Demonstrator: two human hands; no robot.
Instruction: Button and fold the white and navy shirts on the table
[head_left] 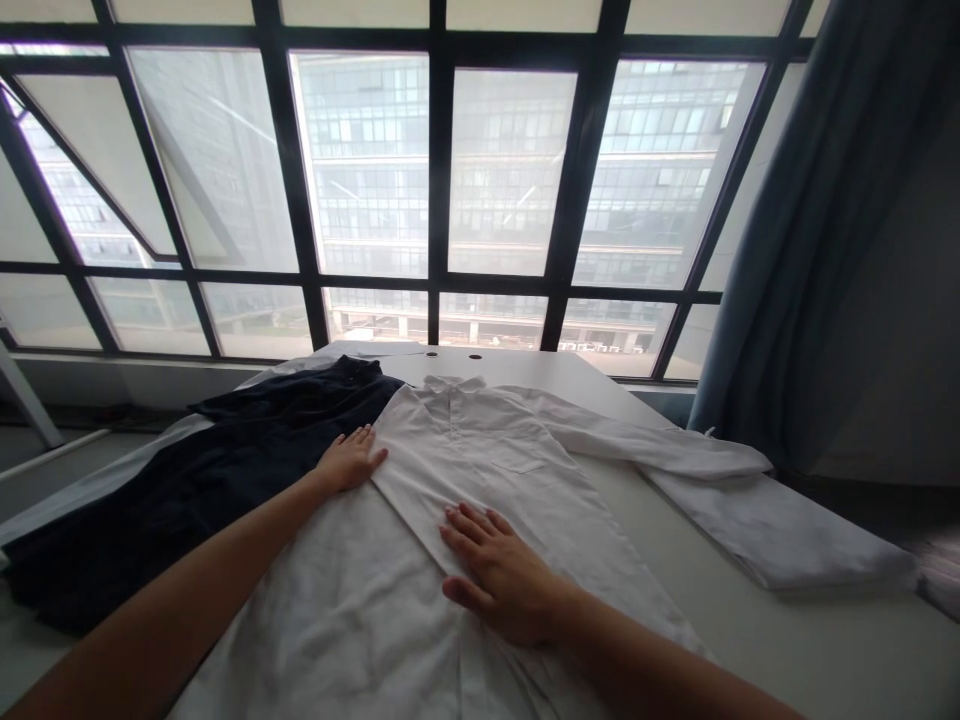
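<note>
A white long-sleeved shirt lies spread on the white table, its collar toward the window and one sleeve stretched out to the right. The other sleeve appears folded diagonally across the front. My left hand rests flat near the shirt's left shoulder, fingers extended and holding nothing. Lower on the shirt front, my right hand presses flat with its fingers slightly spread. Beside my left forearm lies a dark navy garment, partly overlapped by that arm.
A folded white garment lies on the table at the right, partly under the stretched sleeve. White cloth shows beyond the dark garment. A blue-grey curtain hangs at the right, and a large window stands behind the table.
</note>
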